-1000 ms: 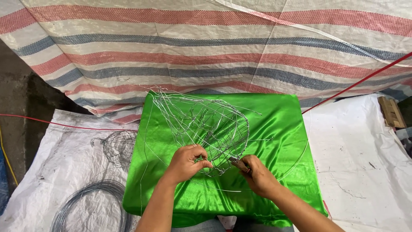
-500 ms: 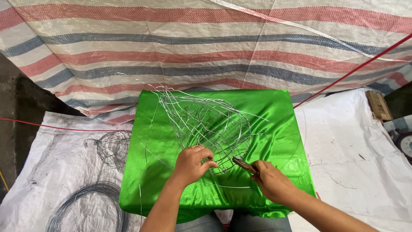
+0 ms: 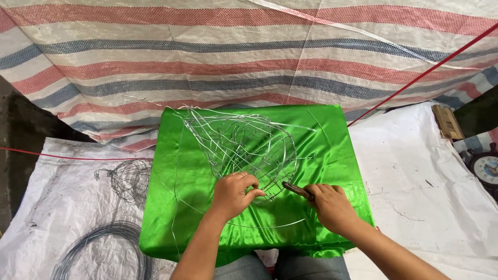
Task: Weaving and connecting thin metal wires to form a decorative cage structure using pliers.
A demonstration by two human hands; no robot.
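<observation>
A half-built basket frame of thin silver wire (image 3: 244, 145) lies on a shiny green cloth (image 3: 321, 155) that covers a low table. My left hand (image 3: 233, 194) pinches the wire at the frame's near edge. My right hand (image 3: 332, 207) grips a pair of dark pliers (image 3: 296, 190), whose tip meets the wire just right of my left fingers. Loose wire ends curve over the cloth around the frame.
A small dark wire basket (image 3: 129, 179) and a coil of dark wire (image 3: 104, 254) lie on white sacking at the left. A striped tarp (image 3: 249, 57) hangs behind. A red cord (image 3: 425, 72) runs up to the right. A clock (image 3: 485, 168) sits at the right edge.
The view has shifted slightly. Both hands stay at the frame's near edge, with the pliers still at the wire.
</observation>
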